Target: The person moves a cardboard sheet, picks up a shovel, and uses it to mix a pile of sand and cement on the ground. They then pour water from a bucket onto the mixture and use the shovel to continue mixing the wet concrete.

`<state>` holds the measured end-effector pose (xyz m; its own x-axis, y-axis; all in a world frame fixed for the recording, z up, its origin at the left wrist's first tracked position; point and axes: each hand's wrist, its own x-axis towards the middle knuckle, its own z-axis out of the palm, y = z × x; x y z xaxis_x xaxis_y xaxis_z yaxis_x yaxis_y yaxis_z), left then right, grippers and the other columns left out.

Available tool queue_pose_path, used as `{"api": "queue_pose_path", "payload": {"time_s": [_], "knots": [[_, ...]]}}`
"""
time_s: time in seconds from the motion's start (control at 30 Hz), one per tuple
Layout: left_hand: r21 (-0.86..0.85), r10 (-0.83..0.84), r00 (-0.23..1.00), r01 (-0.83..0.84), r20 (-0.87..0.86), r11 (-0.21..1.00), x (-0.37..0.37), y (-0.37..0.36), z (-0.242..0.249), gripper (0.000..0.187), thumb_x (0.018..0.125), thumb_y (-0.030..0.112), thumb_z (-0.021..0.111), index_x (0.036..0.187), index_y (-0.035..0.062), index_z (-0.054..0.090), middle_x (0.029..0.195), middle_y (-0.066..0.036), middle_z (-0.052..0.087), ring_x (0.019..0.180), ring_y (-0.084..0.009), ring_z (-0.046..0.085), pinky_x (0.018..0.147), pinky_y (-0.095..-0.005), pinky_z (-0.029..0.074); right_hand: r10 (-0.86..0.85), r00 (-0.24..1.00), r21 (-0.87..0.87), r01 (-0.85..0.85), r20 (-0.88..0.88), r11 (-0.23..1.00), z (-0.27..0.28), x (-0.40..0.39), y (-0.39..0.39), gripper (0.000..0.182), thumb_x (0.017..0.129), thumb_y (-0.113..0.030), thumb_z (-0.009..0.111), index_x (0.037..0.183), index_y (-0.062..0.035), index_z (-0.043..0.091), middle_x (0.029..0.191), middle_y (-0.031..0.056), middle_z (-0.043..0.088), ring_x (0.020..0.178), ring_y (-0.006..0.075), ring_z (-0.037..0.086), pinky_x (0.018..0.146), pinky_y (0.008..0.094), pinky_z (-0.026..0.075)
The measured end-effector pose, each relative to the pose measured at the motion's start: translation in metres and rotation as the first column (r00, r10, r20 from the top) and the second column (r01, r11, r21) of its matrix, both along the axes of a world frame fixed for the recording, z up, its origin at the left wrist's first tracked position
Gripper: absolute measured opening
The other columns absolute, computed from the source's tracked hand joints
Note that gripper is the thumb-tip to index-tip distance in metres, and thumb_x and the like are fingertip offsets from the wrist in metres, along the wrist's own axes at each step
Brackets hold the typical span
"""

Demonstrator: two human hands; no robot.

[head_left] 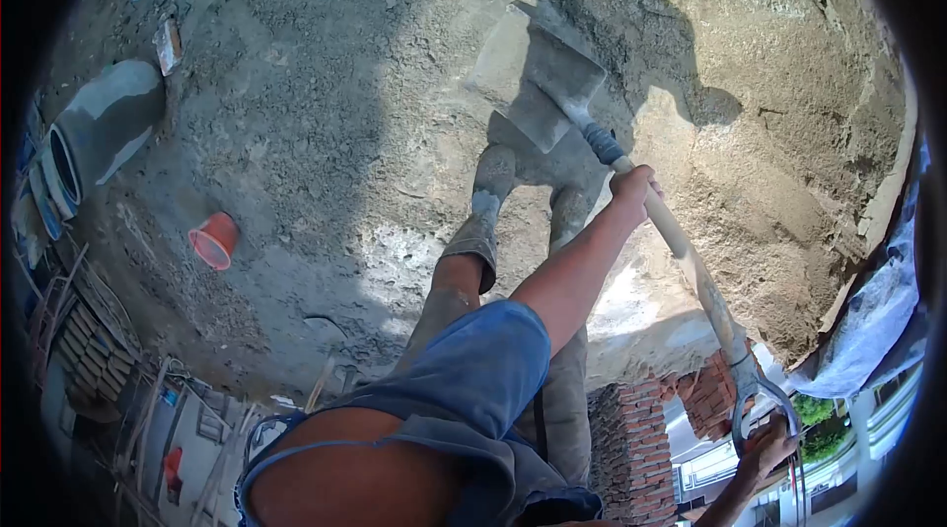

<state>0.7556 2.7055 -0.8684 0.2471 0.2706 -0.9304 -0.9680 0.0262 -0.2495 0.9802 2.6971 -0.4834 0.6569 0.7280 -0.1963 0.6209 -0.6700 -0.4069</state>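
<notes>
A shovel (681,241) runs from upper middle to lower right, its flat grey blade (547,78) lying on or just over the rough grey-brown ground. My left hand (634,189) is wrapped round the wooden shaft close below the blade's socket. At the lower right, my right hand (767,443) is closed on the D-shaped end handle. Both hands hold the same shovel. A dusty boot (495,172) stands just beneath the blade, with the other leg beside it.
An orange-red bucket (214,240) rests at the left. Beyond it lies a large grey cylindrical container (109,122). Bricks (636,448) are stacked at the bottom right, near white plastic sheeting (873,320). Loose sandy material (779,162) covers the right side.
</notes>
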Motion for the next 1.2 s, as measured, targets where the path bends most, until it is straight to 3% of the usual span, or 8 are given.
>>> {"api": "queue_pose_path", "payload": {"time_s": [0.33,0.53,0.63,0.87,0.93,0.97,1.03,1.2], "knots": [[-0.001,0.119,0.933,-0.127,-0.340,0.992,-0.212,-0.113,-0.086,0.012,0.078,0.011,0.050,0.069,0.0073,0.043,0.060,-0.005,0.042,0.052,-0.0176,0.042,0.053,-0.0320,0.044,0.414,0.804,-0.138,-0.510,-0.426,0.849,-0.094,-0.203,0.057,0.010,0.077,-0.003,0.053,0.076,-0.0046,0.044,0.052,-0.0027,0.039,0.041,0.0030,0.035,0.036,0.0188,0.025],[0.210,0.625,0.748,-0.589,-0.223,0.780,-0.245,-0.279,-0.027,0.016,0.080,0.013,0.048,0.065,0.0114,0.042,0.057,0.002,0.041,0.051,-0.0093,0.042,0.052,-0.0251,0.042,0.917,0.033,0.302,-0.939,-0.398,0.165,-0.126,-0.185,0.011,0.012,0.070,0.001,0.059,0.074,-0.0046,0.049,0.053,0.0066,0.045,0.042,0.0173,0.044,0.041,0.0270,0.033],[0.306,0.743,0.651,-0.683,-0.159,0.663,-0.206,-0.297,0.006,0.017,0.079,0.013,0.048,0.063,0.0122,0.041,0.057,0.003,0.041,0.051,-0.0087,0.040,0.054,-0.0245,0.042,0.943,-0.029,0.399,-0.910,-0.330,0.112,-0.139,-0.146,0.012,0.012,0.072,-0.001,0.060,0.073,-0.0052,0.049,0.052,0.0057,0.046,0.042,0.0177,0.044,0.040,0.0277,0.033],[0.008,0.499,0.857,-0.502,-0.132,0.865,-0.047,-0.151,0.014,0.018,0.079,0.011,0.057,0.066,0.0111,0.044,0.059,0.000,0.042,0.054,-0.0140,0.043,0.060,-0.0293,0.041,0.708,0.612,0.057,-0.741,-0.352,0.669,-0.104,0.055,0.065,0.008,0.079,-0.007,0.050,0.076,-0.0072,0.042,0.058,-0.0013,0.042,0.043,0.0051,0.033,0.037,0.0200,0.025],[-0.013,0.419,0.906,-0.420,-0.069,0.907,-0.006,-0.088,0.027,0.014,0.076,0.008,0.060,0.073,0.0085,0.046,0.064,-0.003,0.044,0.056,-0.0164,0.045,0.059,-0.0332,0.042,0.358,0.874,-0.045,-0.394,-0.329,0.918,-0.060,0.137,0.078,0.045,0.082,-0.012,0.053,0.123,-0.0048,0.036,0.057,0.0000,0.044,0.041,0.0066,0.033,0.037,0.0193,0.025],[-0.008,0.406,0.914,-0.406,0.018,0.914,0.021,-0.064,0.014,0.014,0.076,0.008,0.060,0.075,0.0085,0.046,0.065,-0.003,0.044,0.056,-0.0171,0.046,0.057,-0.0342,0.043,0.648,0.635,0.098,-0.678,-0.421,0.728,-0.035,0.155,0.081,0.065,0.082,-0.012,0.053,0.136,-0.0063,0.018,0.055,0.0005,0.044,0.041,0.0068,0.034,0.036,0.0194,0.027],[-0.032,0.361,0.932,-0.359,0.047,0.933,0.041,-0.012,0.018,0.013,0.073,0.005,0.057,0.075,0.0076,0.044,0.060,-0.004,0.042,0.049,-0.0175,0.045,0.048,-0.0362,0.041,0.402,0.895,0.043,-0.402,-0.192,0.915,-0.009,0.107,0.095,0.011,0.076,-0.004,0.052,0.087,-0.0021,0.053,0.047,-0.0004,0.038,0.035,0.0069,0.032,0.032,0.0215,0.020],[-0.061,0.395,0.919,-0.393,0.014,0.917,0.019,-0.014,-0.027,0.012,0.074,0.004,0.056,0.073,0.0075,0.045,0.063,-0.004,0.041,0.052,-0.0178,0.045,0.051,-0.0370,0.041,0.346,0.935,0.019,-0.345,-0.077,0.938,-0.039,-0.001,0.112,0.008,0.077,-0.006,0.055,0.079,-0.0103,0.050,0.043,-0.0049,0.033,0.033,0.0028,0.029,0.031,0.0199,0.020]]}}
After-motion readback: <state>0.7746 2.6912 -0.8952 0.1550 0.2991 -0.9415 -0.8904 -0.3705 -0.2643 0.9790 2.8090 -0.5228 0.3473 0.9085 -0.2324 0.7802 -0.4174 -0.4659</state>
